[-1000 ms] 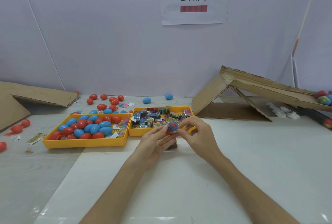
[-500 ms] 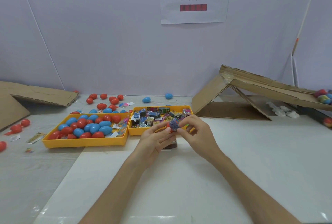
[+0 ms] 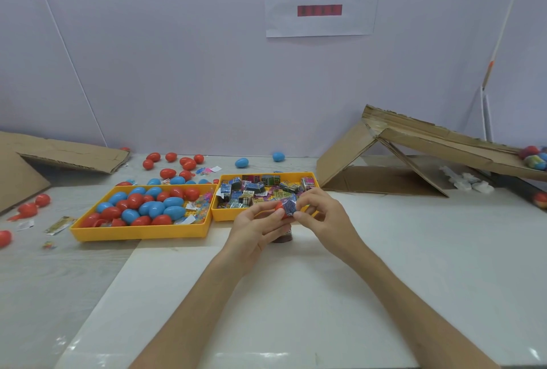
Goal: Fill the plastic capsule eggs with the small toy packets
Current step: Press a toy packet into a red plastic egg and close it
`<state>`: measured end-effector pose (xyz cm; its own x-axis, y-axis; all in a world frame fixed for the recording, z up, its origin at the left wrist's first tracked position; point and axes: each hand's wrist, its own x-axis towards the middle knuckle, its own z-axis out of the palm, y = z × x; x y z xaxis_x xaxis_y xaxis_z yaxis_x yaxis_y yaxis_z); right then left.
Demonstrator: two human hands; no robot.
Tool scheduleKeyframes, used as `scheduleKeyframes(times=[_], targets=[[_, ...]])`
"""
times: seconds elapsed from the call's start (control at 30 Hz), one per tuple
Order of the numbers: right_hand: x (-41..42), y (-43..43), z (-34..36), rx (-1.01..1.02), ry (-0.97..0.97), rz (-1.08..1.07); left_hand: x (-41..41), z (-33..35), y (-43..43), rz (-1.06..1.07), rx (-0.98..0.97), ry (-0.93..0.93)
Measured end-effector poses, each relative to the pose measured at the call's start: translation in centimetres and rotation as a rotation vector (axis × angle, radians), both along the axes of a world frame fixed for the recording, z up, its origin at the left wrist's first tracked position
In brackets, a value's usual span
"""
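My left hand (image 3: 254, 229) grips a red capsule egg half (image 3: 280, 208) just in front of the packet tray. A small blue toy packet (image 3: 289, 204) sits in the mouth of that half, pinched by the fingers of my right hand (image 3: 324, 214). The right-hand yellow tray (image 3: 260, 216) holds several small printed packets. A larger yellow tray (image 3: 139, 232) to its left is filled with red and blue eggs. Under my hands a dark red piece (image 3: 282, 238) lies on the table, mostly hidden.
Loose red and blue eggs (image 3: 168, 173) lie scattered behind the trays and at the far left. A cardboard ramp (image 3: 429, 143) rises at the right with filled eggs (image 3: 534, 157) at its lower end. Flattened cardboard (image 3: 59, 151) lies at the left. A white mat (image 3: 296, 294) covers the near table.
Both hands have stayed at the same spot; the right fingers have worked the blue packet further against the red egg half.
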<state>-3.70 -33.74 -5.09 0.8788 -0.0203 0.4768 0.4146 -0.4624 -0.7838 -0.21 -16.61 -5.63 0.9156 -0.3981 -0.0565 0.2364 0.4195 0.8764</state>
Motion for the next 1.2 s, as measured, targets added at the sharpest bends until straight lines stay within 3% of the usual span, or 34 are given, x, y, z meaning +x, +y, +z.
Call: scheduleKeyframes(times=[0.43, 1.2], targets=[[0.32, -0.07, -0.35, 0.02, -0.051, -0.058, 0.15, -0.13, -0.04, 0.026, 0.022, -0.021], [0.29, -0.09, -0.12, 0.087, 0.065, 0.01, -0.27, 0.01, -0.19, 0.072, 0.078, -0.049]])
